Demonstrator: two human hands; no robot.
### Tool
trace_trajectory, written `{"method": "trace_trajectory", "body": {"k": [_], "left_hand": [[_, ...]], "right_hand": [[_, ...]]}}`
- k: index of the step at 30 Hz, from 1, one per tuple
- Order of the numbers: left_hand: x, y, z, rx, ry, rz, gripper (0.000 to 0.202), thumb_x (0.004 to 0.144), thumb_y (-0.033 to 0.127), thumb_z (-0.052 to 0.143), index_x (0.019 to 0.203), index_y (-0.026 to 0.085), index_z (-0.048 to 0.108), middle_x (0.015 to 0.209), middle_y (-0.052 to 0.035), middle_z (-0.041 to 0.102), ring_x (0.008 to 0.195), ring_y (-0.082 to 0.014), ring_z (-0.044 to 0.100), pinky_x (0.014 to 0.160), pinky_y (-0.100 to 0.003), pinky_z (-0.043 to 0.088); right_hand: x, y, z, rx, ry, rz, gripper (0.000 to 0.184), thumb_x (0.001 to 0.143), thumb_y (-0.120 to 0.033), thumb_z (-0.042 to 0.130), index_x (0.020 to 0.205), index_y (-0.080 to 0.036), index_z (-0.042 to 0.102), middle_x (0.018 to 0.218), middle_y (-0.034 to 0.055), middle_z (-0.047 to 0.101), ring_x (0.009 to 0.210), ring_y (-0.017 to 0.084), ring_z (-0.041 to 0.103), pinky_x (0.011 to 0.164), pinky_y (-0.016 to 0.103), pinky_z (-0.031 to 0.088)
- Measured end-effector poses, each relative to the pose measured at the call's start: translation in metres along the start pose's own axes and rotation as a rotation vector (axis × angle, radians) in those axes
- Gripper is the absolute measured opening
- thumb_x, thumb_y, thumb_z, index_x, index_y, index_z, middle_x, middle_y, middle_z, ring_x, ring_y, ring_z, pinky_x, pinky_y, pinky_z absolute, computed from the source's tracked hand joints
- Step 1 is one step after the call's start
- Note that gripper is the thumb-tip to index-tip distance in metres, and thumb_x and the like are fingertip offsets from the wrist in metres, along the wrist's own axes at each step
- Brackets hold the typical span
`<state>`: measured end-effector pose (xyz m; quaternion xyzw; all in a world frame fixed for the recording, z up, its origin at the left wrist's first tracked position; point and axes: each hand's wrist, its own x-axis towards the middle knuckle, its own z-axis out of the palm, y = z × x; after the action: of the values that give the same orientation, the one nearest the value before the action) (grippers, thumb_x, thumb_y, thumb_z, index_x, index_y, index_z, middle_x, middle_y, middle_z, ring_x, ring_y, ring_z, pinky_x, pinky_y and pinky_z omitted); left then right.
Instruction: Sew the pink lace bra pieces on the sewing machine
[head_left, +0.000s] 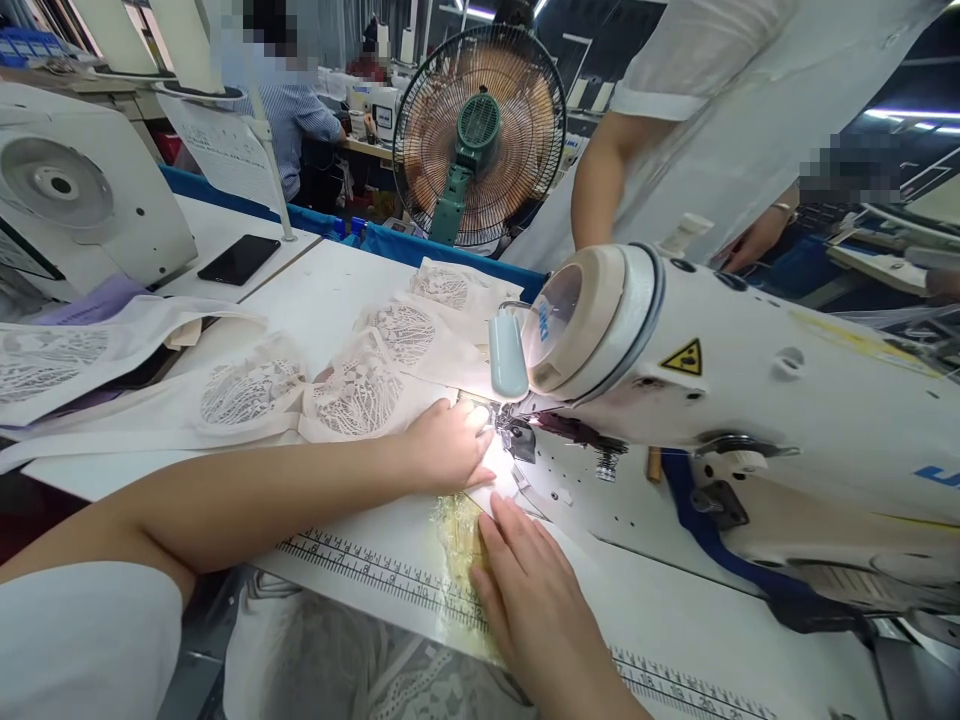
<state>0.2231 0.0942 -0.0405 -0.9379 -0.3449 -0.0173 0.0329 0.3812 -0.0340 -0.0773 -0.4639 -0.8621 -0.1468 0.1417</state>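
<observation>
White lace bras [356, 395] lie on the table left of the sewing machine [720, 400], joined or overlapping in a row. My left hand [450, 447] is on the white fabric close to the needle and presser foot [516, 437], its fingers bent down onto the cloth and the thumb pointing right. Nearer to me, my right hand [536, 590] lies flat with fingers stretched, its fingertips at the fabric's near edge beside the machine bed. The lamp lights the fabric brightly there. What lies under my left palm is hidden.
Yellowed clear tape [459, 565] and a printed ruler [360, 568] run along the front table edge. A black phone [240, 260] and a second machine [86, 190] are at left. Behind stands a fan [480, 130]; a person's arm [611, 175] reaches behind the machine head.
</observation>
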Motion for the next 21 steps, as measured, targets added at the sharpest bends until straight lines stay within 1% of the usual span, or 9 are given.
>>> {"method": "trace_trajectory", "body": {"k": [4,6,8,12,15,17,21], "left_hand": [[0.0,-0.001,0.004,0.015,-0.016,0.12,0.047,0.091,0.049,0.045,0.1,0.006,0.065,0.099,-0.0153,0.059,0.089,-0.0255,0.054,0.065,-0.034,0.042],[-0.001,-0.002,0.004,0.03,-0.005,0.158,0.047,0.092,0.048,0.044,0.102,0.006,0.063,0.097,-0.0137,0.059,0.087,-0.0254,0.055,0.064,-0.035,0.042],[-0.002,-0.003,0.003,0.031,0.002,0.157,0.047,0.091,0.048,0.046,0.108,0.006,0.06,0.096,-0.0126,0.059,0.087,-0.0254,0.055,0.064,-0.035,0.043],[0.0,-0.003,0.004,0.022,-0.008,0.147,0.05,0.09,0.048,0.048,0.114,0.006,0.058,0.101,-0.013,0.059,0.091,-0.0259,0.054,0.067,-0.036,0.043],[0.001,-0.001,0.008,0.028,0.024,0.11,0.051,0.091,0.048,0.047,0.119,0.006,0.057,0.103,-0.0136,0.058,0.093,-0.0266,0.054,0.069,-0.036,0.042],[0.001,0.0,0.011,0.032,0.047,0.105,0.05,0.091,0.048,0.047,0.117,0.006,0.057,0.101,-0.0135,0.059,0.091,-0.0262,0.054,0.068,-0.036,0.042],[-0.003,0.002,0.013,0.03,0.086,0.128,0.043,0.091,0.046,0.046,0.106,0.008,0.061,0.093,-0.0117,0.059,0.083,-0.0243,0.055,0.065,-0.035,0.04]], "right_hand": [[0.0,-0.002,-0.001,0.046,0.01,-0.019,0.036,0.094,-0.027,0.038,0.119,-0.01,0.056,0.125,0.0167,0.061,0.116,0.028,0.057,0.09,0.043,0.052],[0.0,-0.003,-0.002,0.076,0.009,-0.032,0.035,0.094,-0.027,0.039,0.118,-0.01,0.057,0.125,0.0165,0.061,0.116,0.028,0.057,0.09,0.042,0.052],[-0.001,-0.004,-0.004,0.095,-0.005,-0.045,0.034,0.094,-0.027,0.039,0.118,-0.011,0.057,0.126,0.0163,0.06,0.117,0.027,0.057,0.09,0.041,0.053],[0.0,-0.004,-0.004,0.103,-0.008,-0.05,0.035,0.094,-0.026,0.039,0.119,-0.011,0.057,0.128,0.0163,0.059,0.118,0.026,0.056,0.092,0.04,0.053],[0.0,-0.002,-0.003,0.088,0.009,-0.043,0.035,0.093,-0.026,0.039,0.117,-0.01,0.058,0.126,0.017,0.06,0.116,0.027,0.058,0.091,0.041,0.054],[0.001,-0.001,-0.003,0.087,0.013,-0.041,0.035,0.093,-0.026,0.04,0.117,-0.009,0.058,0.125,0.0179,0.061,0.116,0.027,0.058,0.09,0.042,0.054],[0.001,-0.001,-0.002,0.098,0.018,-0.041,0.035,0.093,-0.025,0.039,0.118,-0.008,0.058,0.125,0.0185,0.06,0.116,0.028,0.058,0.089,0.042,0.055]]}}
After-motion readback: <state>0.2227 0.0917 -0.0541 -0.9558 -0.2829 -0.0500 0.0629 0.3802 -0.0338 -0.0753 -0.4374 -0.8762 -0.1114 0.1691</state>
